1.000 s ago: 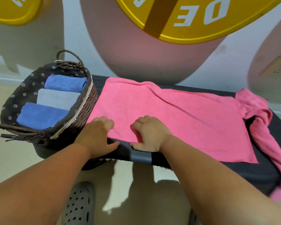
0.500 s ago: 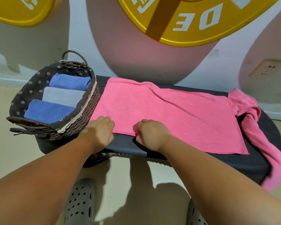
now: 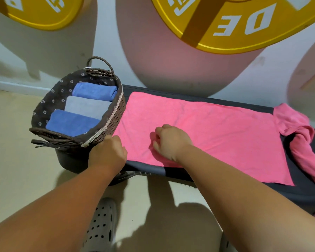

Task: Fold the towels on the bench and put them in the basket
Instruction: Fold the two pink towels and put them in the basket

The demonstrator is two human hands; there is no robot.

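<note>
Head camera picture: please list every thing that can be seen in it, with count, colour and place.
flat towel: 1, pink, spread out on the bench
crumpled towel: 1, pink, bunched at the right end of the bench, hanging over its edge
bench: 1, dark grey, along the wall
basket: 1, brown wicker with dark flowered lining, at the left end of the bench
folded towels: 3, two blue and one grey between them, in the basket
discs: 2, yellow with white letters, on the wall above
shoe: 1, grey with holes, on the floor below
left hand: 1, closed at the flat towel's near left corner
right hand: 1, curled on the flat towel near its front edge
</note>
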